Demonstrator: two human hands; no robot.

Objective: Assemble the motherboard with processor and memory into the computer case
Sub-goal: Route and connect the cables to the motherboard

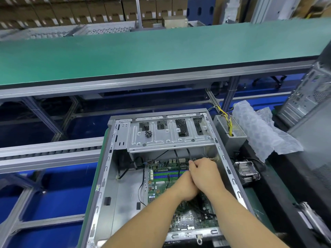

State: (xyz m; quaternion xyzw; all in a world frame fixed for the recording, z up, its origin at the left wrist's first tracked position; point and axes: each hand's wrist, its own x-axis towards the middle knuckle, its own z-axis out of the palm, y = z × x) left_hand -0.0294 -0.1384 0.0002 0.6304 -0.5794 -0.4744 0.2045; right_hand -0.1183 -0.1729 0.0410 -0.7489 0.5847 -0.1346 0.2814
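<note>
Motherboard (180, 210), green and crowded with components, lies flat inside the open computer case (105, 178), on the right half of its floor, with the blue and green memory slots (166, 174) running across its far end. Your two hands meet over the board's far right part, just beyond those slots. Your right hand (206, 174) lies on top, fingers curled down toward the connectors near the case's right wall; what they pinch, if anything, is hidden beneath the knuckles and cannot be told. Your left hand (184, 187) is tucked under and against the right, its fingers out of sight, so its grip cannot be told either. Thin black cables (143, 183) trail down the board's left edge and drop from under the metal drive cage (168, 135), which spans the case's far end; a small cluster of dark screws (148, 134) sits on the cage. Just outside the case's right wall stands a grey power supply (231, 129) with yellow and black wires (227, 120) sprouting from it, beside crumpled bubble wrap (259, 129). Nearer you on that side rests a finned heatsink (247, 171). Another grey case (308, 97) stands at far right. Beyond, a long green-topped bench (143, 52) crosses the scene.
</note>
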